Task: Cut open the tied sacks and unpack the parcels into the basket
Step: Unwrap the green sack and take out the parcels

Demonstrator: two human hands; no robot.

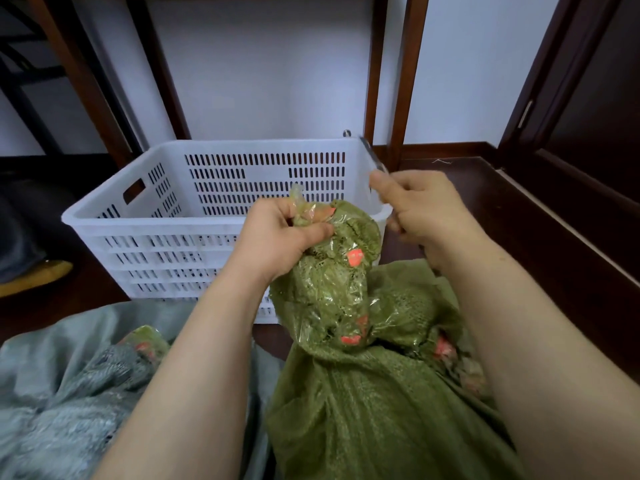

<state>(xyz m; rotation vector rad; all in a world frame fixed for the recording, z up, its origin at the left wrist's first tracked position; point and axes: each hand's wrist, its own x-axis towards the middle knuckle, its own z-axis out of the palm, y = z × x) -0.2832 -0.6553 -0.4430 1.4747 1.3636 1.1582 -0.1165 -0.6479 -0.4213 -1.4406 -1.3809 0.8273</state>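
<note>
A green woven sack (363, 393) stands in front of me, its bunched neck (332, 285) wrapped in clear tape with red marks. My left hand (277, 237) grips the top of that neck and holds it upright. To its right, my right hand (422, 209) is curled round a knife (372, 155) whose metal blade points up and away, clear of the sack. The white slotted plastic basket (214, 202) stands just behind the sack; what its bottom holds cannot be seen.
A second, grey-green sack (69, 375) with a taped neck (145, 341) lies at the lower left. Dark wooden furniture legs (405, 81) rise behind the basket against a white wall. A dark wood door frame (540, 98) is on the right.
</note>
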